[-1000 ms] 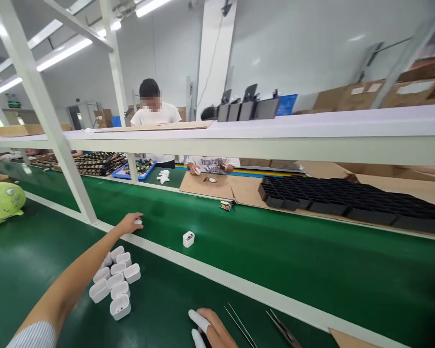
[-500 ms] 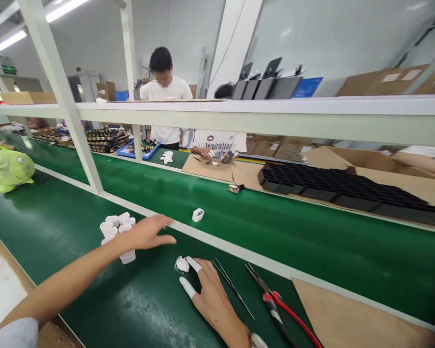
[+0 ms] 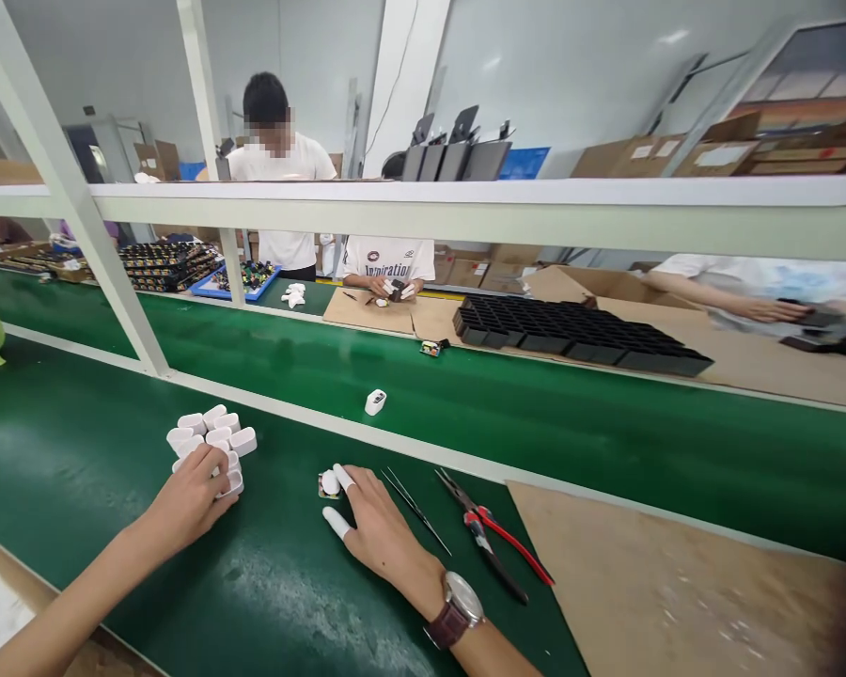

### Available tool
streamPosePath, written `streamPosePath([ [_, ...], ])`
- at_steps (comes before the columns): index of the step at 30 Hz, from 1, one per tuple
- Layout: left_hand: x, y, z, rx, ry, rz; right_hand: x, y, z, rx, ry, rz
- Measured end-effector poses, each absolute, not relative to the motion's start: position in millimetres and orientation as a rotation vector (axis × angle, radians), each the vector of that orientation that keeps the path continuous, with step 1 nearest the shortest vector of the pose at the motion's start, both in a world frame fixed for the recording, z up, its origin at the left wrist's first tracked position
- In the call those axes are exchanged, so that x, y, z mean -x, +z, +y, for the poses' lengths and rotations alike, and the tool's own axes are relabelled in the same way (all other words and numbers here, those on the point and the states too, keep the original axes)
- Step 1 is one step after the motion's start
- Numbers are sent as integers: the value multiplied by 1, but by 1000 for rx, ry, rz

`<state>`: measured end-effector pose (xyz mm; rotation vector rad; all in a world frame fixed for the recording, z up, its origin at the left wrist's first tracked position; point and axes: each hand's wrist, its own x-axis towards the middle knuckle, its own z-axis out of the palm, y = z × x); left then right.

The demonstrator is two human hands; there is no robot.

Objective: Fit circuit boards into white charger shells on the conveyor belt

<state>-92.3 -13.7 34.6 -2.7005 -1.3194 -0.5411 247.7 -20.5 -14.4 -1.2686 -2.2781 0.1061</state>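
Observation:
My left hand (image 3: 183,503) reaches to a cluster of several white plastic cases (image 3: 211,434) on the green mat, its fingers curled over the nearest case (image 3: 232,482). My right hand (image 3: 375,527) lies flat on the mat to the right of the cluster. It has white finger cots on the thumb and index finger and a watch on the wrist. Its index fingertip rests on a small pale part (image 3: 328,485).
Tweezers (image 3: 415,508) and red-handled pliers (image 3: 492,538) lie right of my right hand, beside a cardboard sheet (image 3: 649,588). A lone white case (image 3: 375,401) and a small component (image 3: 433,348) sit on the conveyor belt (image 3: 536,423). Beyond are a black tray (image 3: 578,334), a white frame post (image 3: 77,226) and people working.
My left hand has drawn back from the belt's edge to the cluster of white cases and closed on the nearest one. My right hand stays on the small part; the view has shifted.

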Motion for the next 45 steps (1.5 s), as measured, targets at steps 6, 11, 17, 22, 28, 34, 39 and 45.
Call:
streamPosePath([
  [6, 35, 28, -2, 2958, -813, -1201, -232, -23, -23, 1391, -82, -2339],
  [11, -2, 1, 26, 2928, -983, -1129, -218, -34, -22, 1390, -217, -2438],
  [17, -7, -18, 31, 2908, -1034, -1133, -219, -35, -25, 1409, 27, -2441],
  [22, -4, -19, 24, 2969, -943, -1117, -248, -28, -29, 1366, 467, -2331],
  [28, 1, -13, 18, 3058, -961, -1155, -261, -21, -23, 1329, 609, -2170],
  [34, 13, -12, 21, 3296, -1053, -1313, -248, -17, -14, 1267, 229, -2200],
  [39, 9, -23, 21, 3327, -1165, -1386, -241, 0, -13, 1036, 191, -2021],
  [45, 5, -14, 15, 3331, -1173, -1300, -240, 19, -20, 873, 154, -2135],
])
